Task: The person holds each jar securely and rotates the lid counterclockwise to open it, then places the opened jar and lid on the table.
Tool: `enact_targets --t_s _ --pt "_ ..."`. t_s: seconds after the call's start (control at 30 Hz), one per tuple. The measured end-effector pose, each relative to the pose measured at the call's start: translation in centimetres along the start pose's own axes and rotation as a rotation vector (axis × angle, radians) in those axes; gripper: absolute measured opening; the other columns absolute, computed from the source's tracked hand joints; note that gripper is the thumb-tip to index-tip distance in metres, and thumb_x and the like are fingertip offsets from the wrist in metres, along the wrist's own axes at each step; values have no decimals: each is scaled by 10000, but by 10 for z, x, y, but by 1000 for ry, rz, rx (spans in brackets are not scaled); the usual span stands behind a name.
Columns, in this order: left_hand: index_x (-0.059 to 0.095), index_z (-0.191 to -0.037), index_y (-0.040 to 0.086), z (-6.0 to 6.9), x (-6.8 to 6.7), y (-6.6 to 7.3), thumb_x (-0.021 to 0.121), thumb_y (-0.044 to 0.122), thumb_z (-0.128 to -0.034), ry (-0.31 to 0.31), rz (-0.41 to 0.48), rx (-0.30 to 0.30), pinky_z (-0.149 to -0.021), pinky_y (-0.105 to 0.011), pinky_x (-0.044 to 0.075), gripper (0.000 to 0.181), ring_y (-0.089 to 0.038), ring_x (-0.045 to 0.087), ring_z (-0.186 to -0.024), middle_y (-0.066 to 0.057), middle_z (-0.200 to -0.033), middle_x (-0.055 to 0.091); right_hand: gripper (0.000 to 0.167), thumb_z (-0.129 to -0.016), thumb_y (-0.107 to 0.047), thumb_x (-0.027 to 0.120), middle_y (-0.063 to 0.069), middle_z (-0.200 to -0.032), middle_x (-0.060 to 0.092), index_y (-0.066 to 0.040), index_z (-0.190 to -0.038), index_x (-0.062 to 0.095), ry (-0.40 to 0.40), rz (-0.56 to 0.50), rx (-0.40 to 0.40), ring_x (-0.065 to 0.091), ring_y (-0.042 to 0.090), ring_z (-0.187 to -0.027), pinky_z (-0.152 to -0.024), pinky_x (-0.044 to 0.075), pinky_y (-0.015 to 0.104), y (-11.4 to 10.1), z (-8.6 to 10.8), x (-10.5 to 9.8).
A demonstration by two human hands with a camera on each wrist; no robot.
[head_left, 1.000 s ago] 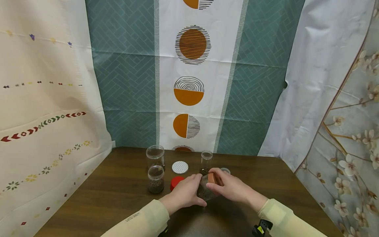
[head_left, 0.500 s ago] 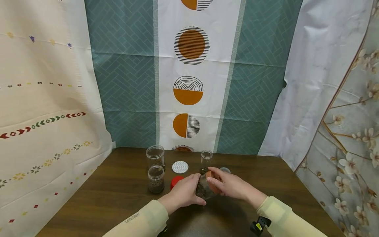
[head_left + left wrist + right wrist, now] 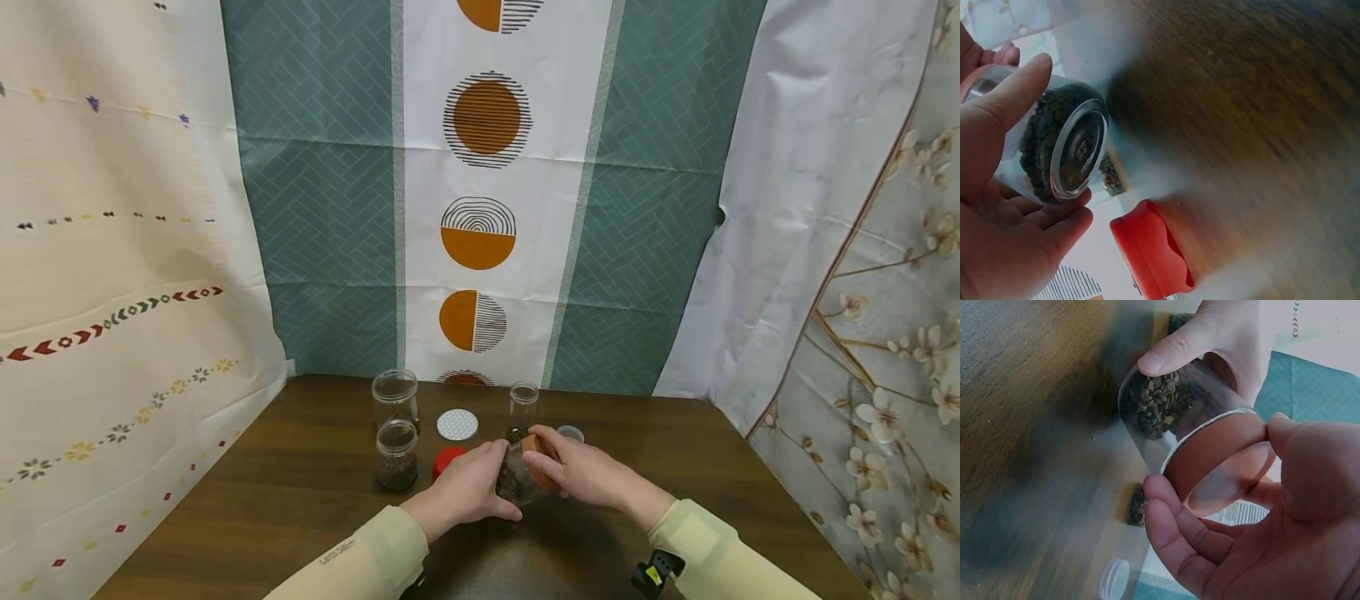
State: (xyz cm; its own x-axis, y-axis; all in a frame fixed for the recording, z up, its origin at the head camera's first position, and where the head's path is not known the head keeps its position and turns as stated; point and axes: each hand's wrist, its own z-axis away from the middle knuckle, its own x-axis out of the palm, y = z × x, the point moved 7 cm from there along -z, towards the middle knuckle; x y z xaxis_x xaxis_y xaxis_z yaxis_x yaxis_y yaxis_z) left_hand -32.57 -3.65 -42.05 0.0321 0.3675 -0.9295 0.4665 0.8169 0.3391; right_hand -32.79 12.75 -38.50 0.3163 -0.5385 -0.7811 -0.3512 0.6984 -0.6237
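Note:
Tilted on its side above the table, a clear jar (image 3: pixel 1166 403) has small dark brown pieces gathered toward its base. My left hand (image 3: pixel 468 485) holds the jar body, the thumb on one side and the fingers on the other, as the left wrist view shows. My right hand (image 3: pixel 585 468) grips the orange-brown lid (image 3: pixel 1216 456) at the jar's mouth, thumb and fingertips around its rim. In the left wrist view the base of the jar faces the camera. Just beyond my left hand lies a red lid (image 3: pixel 447 458), partly covered by it.
Left of the hands stand a large uncovered jar (image 3: pixel 394 396) and a smaller one with dark contents (image 3: pixel 396 468). A white patterned disc (image 3: pixel 457 424) lies behind the red lid. A narrow jar (image 3: pixel 522 404) and a small translucent lid (image 3: pixel 572 433) sit beyond the right hand.
My right hand's fingers have shifted slightly around the orange-brown lid, and the lid shows at a slightly different angle. The left hand stays nearly in place on the jar.

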Motion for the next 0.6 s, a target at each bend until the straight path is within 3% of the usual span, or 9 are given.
enact_targets --t_s 0.33,0.6 --pt "530 -1518 -14 1 -1 1 1013 492 -787 -6 2 -1 -1046 -448 563 1012 -268 676 -1254 -152 -1423 662 663 -1135 -507 588 18 -1093 669 -141 -1665 429 -10 46 -29 720 244 -737 -695 562 421 -2 0 1" --pt "543 -1472 21 2 -6 -1 1025 446 -783 -12 40 10 -975 -424 583 942 -220 681 -1117 -91 -1263 676 604 -1130 -455 628 4 -1186 635 -189 -1646 460 -3 160 -153 615 186 -990 -828 543 482 -14 4 -2"
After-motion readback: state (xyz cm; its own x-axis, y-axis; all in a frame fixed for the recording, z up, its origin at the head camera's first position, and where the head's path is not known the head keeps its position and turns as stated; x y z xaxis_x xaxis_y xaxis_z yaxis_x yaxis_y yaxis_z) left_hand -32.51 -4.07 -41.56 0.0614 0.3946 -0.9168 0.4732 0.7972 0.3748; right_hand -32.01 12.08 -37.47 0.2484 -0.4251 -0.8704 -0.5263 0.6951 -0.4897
